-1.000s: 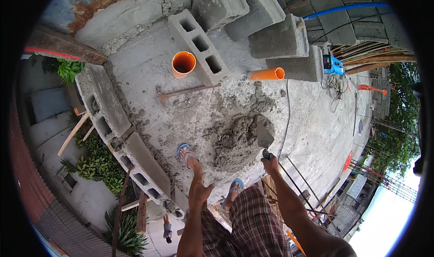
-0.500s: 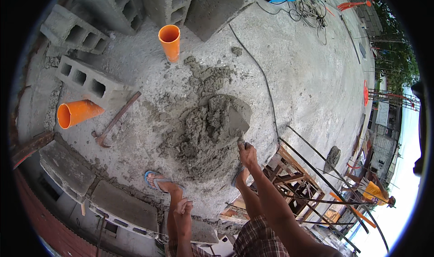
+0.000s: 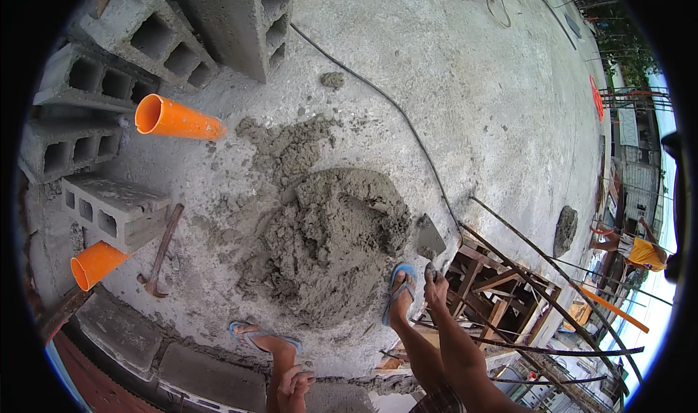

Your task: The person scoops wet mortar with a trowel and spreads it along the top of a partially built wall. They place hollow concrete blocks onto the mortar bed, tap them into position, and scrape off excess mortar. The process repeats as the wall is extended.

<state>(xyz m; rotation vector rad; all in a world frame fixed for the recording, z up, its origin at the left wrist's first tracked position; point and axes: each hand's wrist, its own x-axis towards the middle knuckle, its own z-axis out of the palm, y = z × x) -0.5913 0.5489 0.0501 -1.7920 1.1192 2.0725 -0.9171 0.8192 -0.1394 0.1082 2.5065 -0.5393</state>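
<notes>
A heap of wet grey mortar (image 3: pixel 327 249) lies on the concrete floor in front of my feet. My right hand (image 3: pixel 436 291) is closed round the handle of a trowel (image 3: pixel 430 238), whose blade is beside the heap's right edge, just past my right foot. Low in the view, my left hand (image 3: pixel 293 382) hangs by my left shin with its fingers curled in, and I see nothing in it. My sandalled feet stand at the near side of the heap. Left of the mortar, a hammer (image 3: pixel 164 248) with a long handle rests on the floor.
Hollow concrete blocks (image 3: pixel 116 203) stand along the left, with orange pipes (image 3: pixel 185 120) among them. A black cable (image 3: pixel 403 115) crosses the floor. At right are a timber-framed opening (image 3: pixel 498 282) and long steel bars (image 3: pixel 556 257). A person in yellow (image 3: pixel 644 254) is farther right.
The trowel has left the heap and moved right with my right hand, its blade now outside the mortar. My left hand remains low by my shin. The whole view has shifted.
</notes>
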